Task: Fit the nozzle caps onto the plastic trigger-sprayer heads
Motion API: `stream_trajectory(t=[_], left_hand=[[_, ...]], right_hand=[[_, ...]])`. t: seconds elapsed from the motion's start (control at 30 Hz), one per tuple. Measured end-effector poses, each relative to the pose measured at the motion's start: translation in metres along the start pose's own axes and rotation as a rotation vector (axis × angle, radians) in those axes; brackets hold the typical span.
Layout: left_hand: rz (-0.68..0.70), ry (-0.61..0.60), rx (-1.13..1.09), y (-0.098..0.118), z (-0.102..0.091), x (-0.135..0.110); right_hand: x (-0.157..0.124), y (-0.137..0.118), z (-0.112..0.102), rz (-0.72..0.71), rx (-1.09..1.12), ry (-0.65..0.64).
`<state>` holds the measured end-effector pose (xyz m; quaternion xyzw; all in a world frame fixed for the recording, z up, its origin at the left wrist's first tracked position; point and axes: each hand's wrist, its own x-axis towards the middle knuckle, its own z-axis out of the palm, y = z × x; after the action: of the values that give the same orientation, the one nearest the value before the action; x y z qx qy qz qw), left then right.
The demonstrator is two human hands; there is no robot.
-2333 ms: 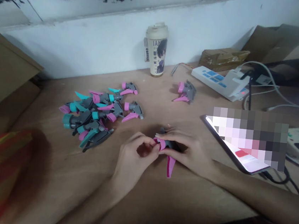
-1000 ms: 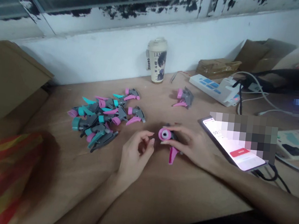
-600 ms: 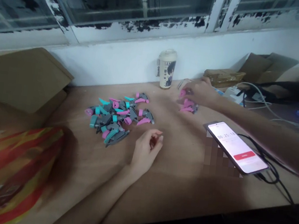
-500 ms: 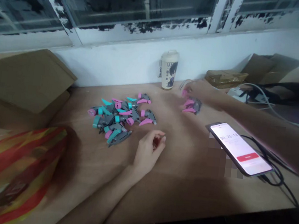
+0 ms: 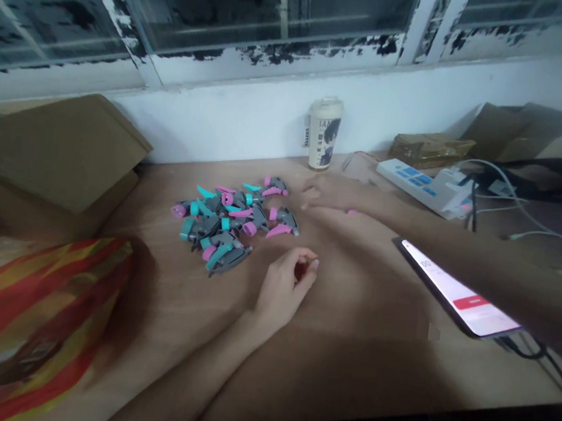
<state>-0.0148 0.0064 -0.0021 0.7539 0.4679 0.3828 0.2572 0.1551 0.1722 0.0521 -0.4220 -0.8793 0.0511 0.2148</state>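
A heap of spray bottle trigger heads (image 5: 229, 222), grey with pink or turquoise collars and levers, lies on the wooden table. My left hand (image 5: 286, 281) rests in front of the heap's right side, its fingers curled loosely towards the thumb around a hollow with nothing visible in it. Stretched across from the right, my right hand (image 5: 320, 191) is slightly blurred. Its fingers are apart, just right of the pink-and-grey trigger head (image 5: 276, 186) at the heap's back edge. A small pink piece (image 5: 351, 212) shows beneath my right forearm, which hides whatever lies behind it.
A printed coffee cup (image 5: 324, 134) stands by the wall. To the right are a lit phone (image 5: 463, 293) on a cable, a white power strip (image 5: 421, 185) and cardboard (image 5: 431, 149). At left sit a cardboard box (image 5: 61, 147) and a red-yellow striped bag (image 5: 38, 319).
My right hand has swung left and nearer, from beside the pink-and-grey trigger heads on the right to the heap's edge. Its forearm now covers those heads and part of the phone.
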Motion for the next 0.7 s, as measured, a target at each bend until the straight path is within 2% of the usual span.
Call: stream_trajectory(t=[0.07, 0.17, 0.33, 0.5, 0.7], left_hand=[[-0.001, 0.000, 0.003, 0.000, 0.000, 0.000], [0.010, 0.002, 0.030, 0.001, -0.001, 0.001], [0.031, 0.011, 0.072, 0.002, -0.001, 0.001], [0.059, 0.055, 0.065, 0.007, -0.001, -0.001], [0.074, 0.195, 0.030, 0.003, -0.010, 0.007]], right_hand=[[0.002, -0.022, 0.013, -0.068, 0.040, -0.106], [0.005, -0.043, 0.031, -0.088, 0.075, -0.163], [0.007, -0.048, 0.043, -0.004, 0.128, -0.160], [-0.012, -0.044, 0.036, 0.064, 0.194, -0.171], [-0.078, -0.048, 0.012, 0.085, 0.258, -0.120]])
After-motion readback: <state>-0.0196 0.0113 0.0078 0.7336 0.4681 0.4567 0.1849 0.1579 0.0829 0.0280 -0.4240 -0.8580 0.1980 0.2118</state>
